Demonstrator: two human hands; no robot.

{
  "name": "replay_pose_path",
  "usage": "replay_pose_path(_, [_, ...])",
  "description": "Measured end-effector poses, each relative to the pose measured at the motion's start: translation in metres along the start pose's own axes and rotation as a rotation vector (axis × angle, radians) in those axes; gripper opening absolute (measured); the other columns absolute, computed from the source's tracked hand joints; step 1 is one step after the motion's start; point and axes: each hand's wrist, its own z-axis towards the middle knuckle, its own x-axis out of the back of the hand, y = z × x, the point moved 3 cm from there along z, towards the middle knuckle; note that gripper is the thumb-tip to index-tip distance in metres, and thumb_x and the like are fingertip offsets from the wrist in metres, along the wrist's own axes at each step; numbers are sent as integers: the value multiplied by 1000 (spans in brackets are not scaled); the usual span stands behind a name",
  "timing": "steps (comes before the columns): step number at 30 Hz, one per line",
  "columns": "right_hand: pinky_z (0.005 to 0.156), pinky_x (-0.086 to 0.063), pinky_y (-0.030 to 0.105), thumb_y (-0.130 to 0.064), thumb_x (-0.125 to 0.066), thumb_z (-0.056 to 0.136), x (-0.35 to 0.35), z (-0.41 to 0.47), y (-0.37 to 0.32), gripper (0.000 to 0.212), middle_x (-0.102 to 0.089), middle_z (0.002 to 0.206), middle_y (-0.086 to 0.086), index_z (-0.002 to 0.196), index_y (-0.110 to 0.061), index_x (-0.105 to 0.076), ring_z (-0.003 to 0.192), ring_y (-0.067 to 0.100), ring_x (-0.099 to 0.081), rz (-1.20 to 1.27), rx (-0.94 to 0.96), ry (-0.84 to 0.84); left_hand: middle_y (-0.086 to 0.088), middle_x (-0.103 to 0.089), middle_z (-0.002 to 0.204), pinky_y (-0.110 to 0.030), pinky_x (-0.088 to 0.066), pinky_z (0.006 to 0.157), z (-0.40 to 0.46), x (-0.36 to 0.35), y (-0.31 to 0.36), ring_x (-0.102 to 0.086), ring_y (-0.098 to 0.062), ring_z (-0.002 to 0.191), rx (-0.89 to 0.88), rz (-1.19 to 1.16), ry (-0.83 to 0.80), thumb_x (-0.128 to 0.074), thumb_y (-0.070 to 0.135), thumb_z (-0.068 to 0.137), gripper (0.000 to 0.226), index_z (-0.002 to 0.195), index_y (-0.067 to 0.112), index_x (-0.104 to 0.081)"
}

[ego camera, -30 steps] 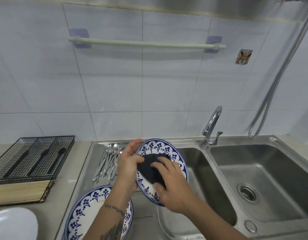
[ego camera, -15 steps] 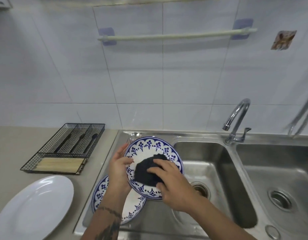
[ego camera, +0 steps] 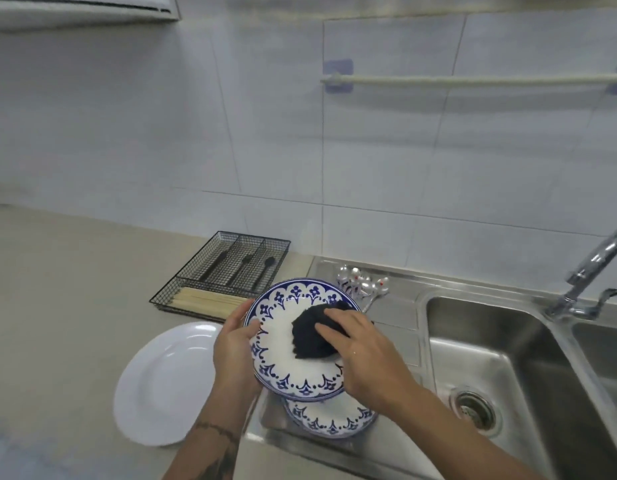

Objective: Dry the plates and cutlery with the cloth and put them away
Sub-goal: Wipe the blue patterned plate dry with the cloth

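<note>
My left hand (ego camera: pixel 235 351) grips the left rim of a blue-patterned white plate (ego camera: pixel 283 355), held above the draining board. My right hand (ego camera: pixel 364 355) presses a dark cloth (ego camera: pixel 309 336) onto the plate's face, fingers curled over it. Under the held plate, a second blue-patterned plate (ego camera: pixel 329 419) lies on the draining board. A plain white plate (ego camera: pixel 161 382) rests on the counter to the left. Several metal spoons (ego camera: pixel 364 285) lie at the back of the draining board, partly hidden by the held plate.
A black wire cutlery tray (ego camera: pixel 227 275) with dark utensils and pale chopsticks stands on the beige counter (ego camera: pixel 75 289). The double steel sink (ego camera: pixel 508 358) and its tap (ego camera: pixel 591 271) are to the right. A towel rail (ego camera: pixel 473 80) runs along the tiled wall.
My view has swung left, so the sink shifts right and more counter shows. Both hands carry the plate leftwards, and the cloth has slid to the plate's upper right part.
</note>
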Motion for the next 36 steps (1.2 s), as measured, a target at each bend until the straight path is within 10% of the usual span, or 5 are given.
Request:
replay_pose_path(9, [116,-24,45,-14,-64,77,-45,68,-106,56,-24,151,8,128,-34,-51,142,31,-14,-29,44,-161,-9,-72,111,-55,-58,85,39,109,53,-72,-33,97,-79,128,68,-51,0,98,35,108,29,-68])
replay_pose_path(17, [83,-46,36,-13,-71,66,-67,90,-131,51,-60,116,0,115,-27,-63,103,25,-50,-124,60,-147,-3,-72,111,-42,-59,79,62,164,55,-72,-24,89,-174,194,148,-53,-6,94,43,118,27,-66])
replay_pose_path(25, [81,-52,41,-8,-79,57,-71,79,-124,60,-64,118,9,113,-25,-68,101,32,-58,-138,53,-77,-7,-71,112,-48,-56,90,72,186,48,-70,-29,95,-192,219,216,-54,-6,94,46,126,26,-63])
replay_pose_path(36, [93,-48,39,-7,-73,66,-88,73,-124,96,-54,132,4,147,-34,-31,110,26,-50,-143,51,-160,0,-69,111,-46,-55,93,84,205,46,-68,-24,99,-173,249,293,-53,-5,95,40,121,23,-64])
